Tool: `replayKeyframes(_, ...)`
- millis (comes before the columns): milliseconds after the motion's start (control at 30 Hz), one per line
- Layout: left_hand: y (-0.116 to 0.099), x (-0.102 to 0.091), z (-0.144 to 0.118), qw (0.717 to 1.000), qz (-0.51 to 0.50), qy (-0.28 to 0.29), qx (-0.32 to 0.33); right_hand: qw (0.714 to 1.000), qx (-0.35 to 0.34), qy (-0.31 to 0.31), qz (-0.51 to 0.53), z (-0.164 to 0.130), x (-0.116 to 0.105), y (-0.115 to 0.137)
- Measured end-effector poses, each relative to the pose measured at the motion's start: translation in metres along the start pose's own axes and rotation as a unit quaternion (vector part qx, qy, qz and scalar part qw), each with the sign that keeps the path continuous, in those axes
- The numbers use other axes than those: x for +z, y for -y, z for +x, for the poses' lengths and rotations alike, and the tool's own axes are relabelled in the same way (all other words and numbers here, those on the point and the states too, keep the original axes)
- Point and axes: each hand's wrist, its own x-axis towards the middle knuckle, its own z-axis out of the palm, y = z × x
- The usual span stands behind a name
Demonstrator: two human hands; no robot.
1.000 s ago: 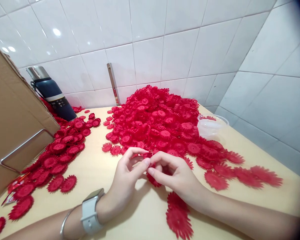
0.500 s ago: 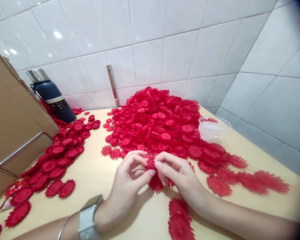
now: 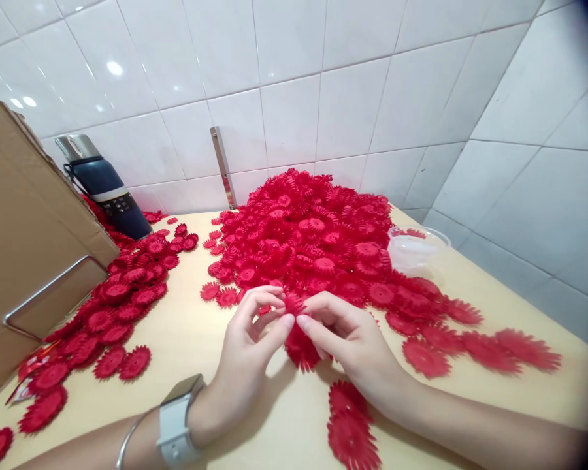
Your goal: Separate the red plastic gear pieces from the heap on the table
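Since a second ago both hands have lifted slightly off the table (image 3: 191,339) and closed in: left hand (image 3: 247,356) and right hand (image 3: 353,343) now meet fingertip to fingertip over a small stack of red flower pieces (image 3: 301,346), where earlier the fingers were spread a bit looser around it. A small red piece (image 3: 293,303) now sits pinched on top between the thumbs and forefingers; my read is it's being seated onto the stack, so layering is mid-step. Both hands narrow, gripping the stack, near centre of the table, just in front of the big red pile (image 3: 313,241). The stack looks like toothed, daisy-shaped plastic discs, bright red, thin, flexible-looking, petals fanning out below the fingers. Two more discs (image 3: 350,427) lie flat just near-right of it. Clear cup (image 3: 414,248) far right, flask (image 3: 105,189) far left.
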Motion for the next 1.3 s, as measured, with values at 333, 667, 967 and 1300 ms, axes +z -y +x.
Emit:
replayKeyframes(333, -0.0013, 0.0011, 0.0016, 1.000, -0.003, 0.016, -0.023, 0.998, 0.006, 0.013, -0.066, -0.0018, 0.0010, -0.0031)
replayKeyframes(667, -0.0020, 0.0017, 0.0002, 0.998, 0.001, 0.034, -0.045, 0.999, 0.046, -0.015, 0.008, 0.0014, -0.0001, -0.0010)
replayKeyframes(967, -0.0035, -0.0012, 0.0022, 0.998, 0.064, 0.020, -0.005, 0.998, 0.050, -0.014, -0.026, 0.0014, 0.0025, -0.0047)
replayKeyframes(1300, -0.0003, -0.0003, 0.0033, 0.998, -0.003, 0.019, -0.060, 0.995, 0.027, 0.057, -0.078, -0.0005, 0.0007, 0.0003)
